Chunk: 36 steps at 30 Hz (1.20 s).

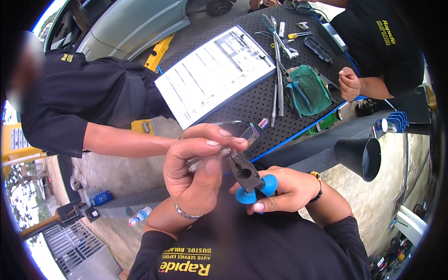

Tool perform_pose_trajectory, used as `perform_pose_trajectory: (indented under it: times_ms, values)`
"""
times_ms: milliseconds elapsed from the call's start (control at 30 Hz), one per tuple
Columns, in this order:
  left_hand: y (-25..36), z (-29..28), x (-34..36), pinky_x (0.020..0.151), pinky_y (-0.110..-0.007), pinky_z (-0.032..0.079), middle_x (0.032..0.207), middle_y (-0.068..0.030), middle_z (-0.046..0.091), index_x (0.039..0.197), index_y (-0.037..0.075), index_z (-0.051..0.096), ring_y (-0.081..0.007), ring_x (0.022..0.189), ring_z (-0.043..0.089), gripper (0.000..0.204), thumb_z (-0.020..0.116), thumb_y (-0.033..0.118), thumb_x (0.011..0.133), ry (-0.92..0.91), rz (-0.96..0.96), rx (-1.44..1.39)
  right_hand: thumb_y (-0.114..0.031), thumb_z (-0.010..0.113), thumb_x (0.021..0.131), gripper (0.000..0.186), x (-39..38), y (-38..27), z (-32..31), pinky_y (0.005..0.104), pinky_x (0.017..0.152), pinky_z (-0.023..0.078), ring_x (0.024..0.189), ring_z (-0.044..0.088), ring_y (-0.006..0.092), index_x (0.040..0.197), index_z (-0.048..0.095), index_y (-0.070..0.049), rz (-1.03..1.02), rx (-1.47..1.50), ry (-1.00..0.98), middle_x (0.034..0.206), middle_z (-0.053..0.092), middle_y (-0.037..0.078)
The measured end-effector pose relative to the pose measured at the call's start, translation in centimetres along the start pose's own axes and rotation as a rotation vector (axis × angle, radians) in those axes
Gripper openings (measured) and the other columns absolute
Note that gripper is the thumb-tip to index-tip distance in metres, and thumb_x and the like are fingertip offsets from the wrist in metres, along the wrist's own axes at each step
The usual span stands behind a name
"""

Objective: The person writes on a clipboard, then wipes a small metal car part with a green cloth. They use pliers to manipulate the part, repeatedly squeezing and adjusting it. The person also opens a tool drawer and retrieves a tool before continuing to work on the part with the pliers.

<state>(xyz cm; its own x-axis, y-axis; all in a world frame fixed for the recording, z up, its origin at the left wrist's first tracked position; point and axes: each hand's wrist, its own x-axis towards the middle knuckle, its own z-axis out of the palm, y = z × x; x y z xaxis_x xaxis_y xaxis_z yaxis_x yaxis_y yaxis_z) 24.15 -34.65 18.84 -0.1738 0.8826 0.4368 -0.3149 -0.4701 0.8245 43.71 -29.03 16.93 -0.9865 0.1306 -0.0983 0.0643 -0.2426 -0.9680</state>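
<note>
My left hand (193,172), fingers pinched together, holds a small clear plastic piece (199,163) in front of my chest. My right hand (291,186) is closed around the blue handles of combination pliers (246,173). The pliers' jaws point up and reach the clear piece at the left fingertips; whether they bite on it I cannot tell. Just beyond those fingertips shows a shiny, see-through part with a dark end (255,134). My left fingers hide some of it, so I cannot tell whether it belongs to the held piece.
A black perforated table (256,114) with blue edges bears a clipboard with a printed form (214,70), a ratchet wrench (284,49), and a green pouch (308,91). One co-worker's arm (126,140) reaches in from the left. Another's fist (349,84) is at the right edge.
</note>
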Motion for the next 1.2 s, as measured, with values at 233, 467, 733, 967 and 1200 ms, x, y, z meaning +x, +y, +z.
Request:
perform_pose_trajectory:
  times_ms: [233, 467, 733, 967, 1200]
  values:
    - [0.1, -0.3, 0.2, 0.09, -0.042, 0.054, 0.117, -0.0196, 0.051, 0.113, 0.0, 0.051, -0.027, 0.103, 0.062, 0.017, 0.047, 0.005, 0.098, -0.025, -0.004, -0.063, -0.022, 0.062, 0.093, 0.034, 0.2, -0.3, 0.8, 0.0293, 0.069, 0.05, 0.077, 0.062, 0.0155, 0.117, 0.056, 0.002, 0.057, 0.292, -0.06, 0.093, 0.067, 0.009]
    - [0.2, -0.3, 0.1, 0.089, -0.043, 0.054, 0.115, -0.0194, 0.052, 0.112, 0.001, 0.05, -0.0273, 0.102, 0.061, 0.016, 0.048, 0.007, 0.098, -0.04, 0.004, -0.111, -0.025, 0.063, 0.093, 0.027, 0.3, 0.1, 2.1, 0.0306, 0.068, 0.049, 0.078, 0.063, 0.0184, 0.102, 0.061, 0.001, -0.083, 0.301, 0.006, 0.092, 0.068, 0.01]
    - [0.5, -0.4, -0.3, 0.09, -0.045, 0.053, 0.115, -0.0197, 0.052, 0.112, 0.002, 0.049, -0.0287, 0.103, 0.061, 0.014, 0.048, 0.005, 0.097, -0.073, 0.031, -0.044, -0.023, 0.063, 0.092, 0.026, 0.3, -0.1, 2.7, 0.0313, 0.068, 0.049, 0.078, 0.064, 0.0197, 0.1, 0.061, 0.002, -0.099, 0.255, 0.058, 0.087, 0.068, 0.011]
    - [-0.1, -0.8, 0.0, 0.091, -0.041, 0.052, 0.118, -0.0219, 0.053, 0.11, 0.0, 0.052, -0.0297, 0.106, 0.061, 0.019, 0.051, -0.006, 0.092, -0.127, 0.084, 0.056, -0.025, 0.064, 0.091, 0.027, -0.1, 0.0, 3.5, 0.0301, 0.066, 0.048, 0.079, 0.063, 0.018, 0.097, 0.06, 0.001, -0.054, 0.356, 0.156, 0.084, 0.066, 0.011]
    - [1.3, -0.3, 0.1, 0.084, -0.037, 0.054, 0.116, -0.0253, 0.055, 0.109, -0.003, 0.054, -0.0296, 0.099, 0.064, 0.024, 0.058, -0.008, 0.086, -0.197, 0.127, 0.275, -0.021, 0.064, 0.092, 0.027, -0.2, 1.3, 3.9, 0.0307, 0.069, 0.047, 0.075, 0.057, 0.0144, 0.108, 0.054, -0.002, -0.178, 0.253, 0.166, 0.082, 0.06, 0.003]
